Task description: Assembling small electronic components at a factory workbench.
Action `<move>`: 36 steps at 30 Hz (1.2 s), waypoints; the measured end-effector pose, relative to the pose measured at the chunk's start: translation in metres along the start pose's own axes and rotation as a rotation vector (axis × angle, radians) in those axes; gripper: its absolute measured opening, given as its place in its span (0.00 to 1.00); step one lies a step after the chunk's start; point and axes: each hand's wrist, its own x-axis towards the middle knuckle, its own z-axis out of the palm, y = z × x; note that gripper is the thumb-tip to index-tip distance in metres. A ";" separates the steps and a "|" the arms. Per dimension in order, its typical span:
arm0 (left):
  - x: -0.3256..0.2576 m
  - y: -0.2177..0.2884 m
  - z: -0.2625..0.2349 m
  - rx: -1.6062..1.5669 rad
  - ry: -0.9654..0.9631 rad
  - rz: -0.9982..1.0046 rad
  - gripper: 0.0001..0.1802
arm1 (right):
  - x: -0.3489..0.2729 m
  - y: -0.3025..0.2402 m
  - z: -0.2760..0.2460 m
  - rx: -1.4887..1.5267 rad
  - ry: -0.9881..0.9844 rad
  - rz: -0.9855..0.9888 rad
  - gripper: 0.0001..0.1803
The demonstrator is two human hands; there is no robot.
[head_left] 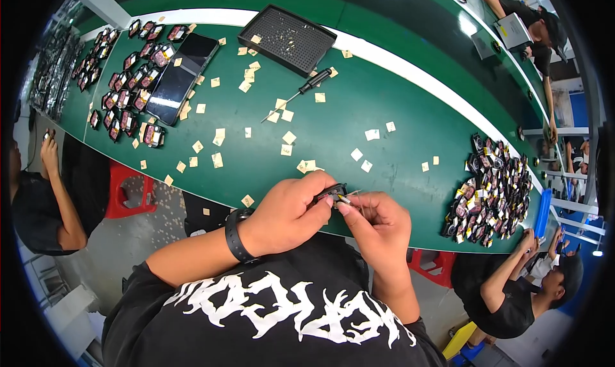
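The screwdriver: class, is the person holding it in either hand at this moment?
No: the screwdriver lies untouched on the green table, while the left hand and right hand grip a small black part.

head cam | worn high, facing steeply down (fisheye, edges bend) | close over green table (pixel 384 110)

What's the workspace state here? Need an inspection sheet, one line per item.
Surface: green bench, white strip along far edge.
Job's things: small black part held in left hand; right hand pinches at it.
Clutter: tan paper squares scattered; screwdriver; black tray; phone; part piles left and right.
Fingers: both hands closed on the part.
Cables: nothing seen.
Surroundings: other workers seated around; red stools.
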 end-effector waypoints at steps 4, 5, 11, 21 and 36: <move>0.001 -0.002 0.003 0.098 0.035 0.124 0.09 | 0.001 0.001 0.005 -0.066 0.031 -0.104 0.03; 0.001 -0.004 0.003 0.095 0.039 0.122 0.09 | 0.001 0.000 0.006 -0.071 0.045 -0.136 0.04; -0.005 -0.008 0.001 0.142 -0.040 0.151 0.14 | 0.003 -0.001 0.005 -0.179 0.043 -0.170 0.07; -0.005 -0.013 0.004 0.164 -0.060 0.214 0.15 | 0.000 0.004 0.005 -0.290 0.114 -0.331 0.08; -0.006 -0.011 -0.004 0.193 -0.154 0.213 0.15 | 0.005 0.008 0.005 0.135 0.095 0.071 0.07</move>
